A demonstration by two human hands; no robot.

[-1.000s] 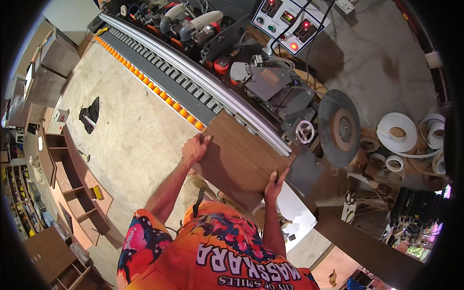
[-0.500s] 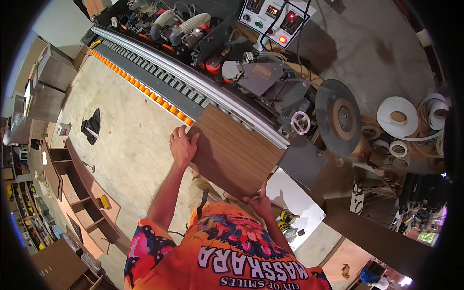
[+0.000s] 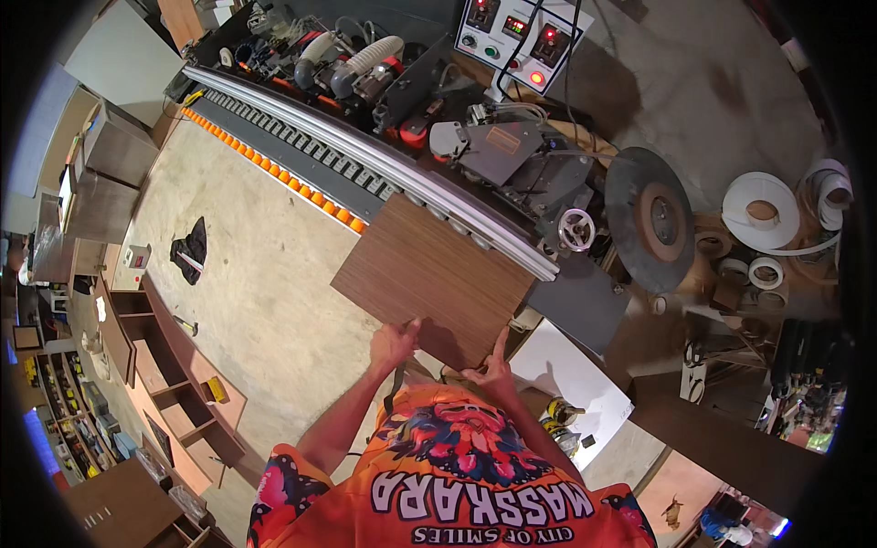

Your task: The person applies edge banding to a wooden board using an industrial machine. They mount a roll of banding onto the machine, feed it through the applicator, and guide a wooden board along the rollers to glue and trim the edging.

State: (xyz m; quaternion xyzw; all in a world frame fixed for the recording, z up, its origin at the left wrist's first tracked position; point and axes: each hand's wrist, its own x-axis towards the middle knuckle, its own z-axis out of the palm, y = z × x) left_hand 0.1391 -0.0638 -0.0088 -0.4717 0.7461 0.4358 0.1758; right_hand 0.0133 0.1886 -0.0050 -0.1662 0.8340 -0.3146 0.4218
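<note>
Brown woodgrain panel (image 3: 431,276), flat on the bench

Rect. board lay level w/ far edge against the metal rail (image 3: 384,164), near edge overhanging.

A white control panel (image 3: 513,36) with small lit red displays is standing at the machine's far side, top centre.

- Panel (image 3: 429,274): dark brown with fine wood grain.
- Rollers (image 3: 274,166): bright orange, in a row.
- Rail (image 3: 384,164): silver grey.
- Tape rolls (image 3: 760,212): white.
- Shirt (image 3: 457,475): orange with pink and blue pattern, white lettering.
- Floor (image 3: 247,265): pale beige.
</note>
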